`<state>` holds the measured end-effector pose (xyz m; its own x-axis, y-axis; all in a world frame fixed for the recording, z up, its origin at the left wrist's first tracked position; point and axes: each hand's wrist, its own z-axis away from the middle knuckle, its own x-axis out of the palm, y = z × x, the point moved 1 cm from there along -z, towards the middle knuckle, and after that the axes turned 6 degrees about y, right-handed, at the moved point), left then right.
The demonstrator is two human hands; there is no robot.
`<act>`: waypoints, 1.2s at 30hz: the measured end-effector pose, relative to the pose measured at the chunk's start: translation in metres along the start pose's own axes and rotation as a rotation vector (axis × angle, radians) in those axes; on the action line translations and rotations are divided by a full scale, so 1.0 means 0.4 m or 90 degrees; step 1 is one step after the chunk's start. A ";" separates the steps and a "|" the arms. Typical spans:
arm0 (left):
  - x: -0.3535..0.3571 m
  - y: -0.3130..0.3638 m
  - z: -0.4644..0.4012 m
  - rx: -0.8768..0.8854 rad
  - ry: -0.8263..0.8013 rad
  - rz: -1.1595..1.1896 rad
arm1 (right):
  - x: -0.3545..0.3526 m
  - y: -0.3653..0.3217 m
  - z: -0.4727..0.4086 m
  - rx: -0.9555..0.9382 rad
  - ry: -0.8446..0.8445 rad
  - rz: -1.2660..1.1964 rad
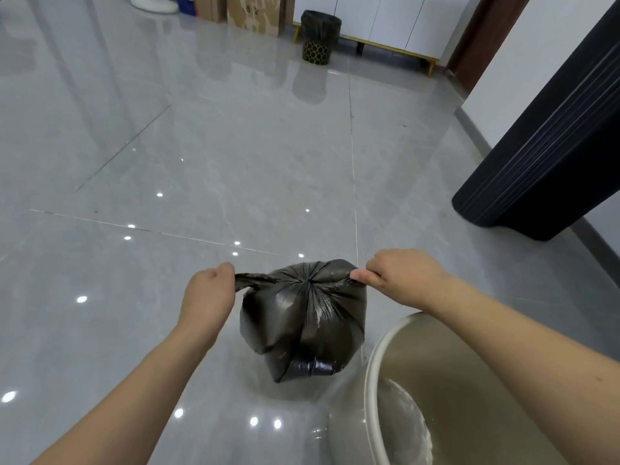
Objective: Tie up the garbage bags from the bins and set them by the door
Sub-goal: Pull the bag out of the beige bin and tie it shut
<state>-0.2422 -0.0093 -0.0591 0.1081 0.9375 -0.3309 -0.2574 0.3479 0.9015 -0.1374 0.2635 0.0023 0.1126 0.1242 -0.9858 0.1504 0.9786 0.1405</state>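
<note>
Hands, left (209, 290) and right (401, 273), pinch garbage bag (302, 317) ends.

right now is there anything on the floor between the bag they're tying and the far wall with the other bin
Nothing visible does. From the black bag the grey floor runs bare to the lined bin; the dark panel stands off right.

Both forearms outstretched, left hand (209, 292) and right hand (401, 275) each with fingers pinched closed.

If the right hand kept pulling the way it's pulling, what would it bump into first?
Probably nothing close. The right hand tugs the dark plastic garbage bag rightward, over bare grey floor tiles; the black ribbed column looks farther back.
</note>
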 end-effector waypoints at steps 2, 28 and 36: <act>0.005 0.008 0.005 0.066 -0.036 0.027 | -0.002 -0.016 -0.012 0.119 -0.131 -0.096; 0.056 0.145 0.038 0.359 -0.253 -0.120 | -0.004 -0.154 0.002 0.020 -0.098 -0.490; 0.087 0.112 0.036 0.275 -0.236 0.064 | -0.039 -0.149 -0.014 -0.128 0.017 -0.351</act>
<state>-0.2361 0.0388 -0.0262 0.4529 0.8716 -0.1875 0.1234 0.1470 0.9814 -0.1535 0.2042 0.0086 0.0453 -0.4107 -0.9106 -0.0106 0.9113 -0.4116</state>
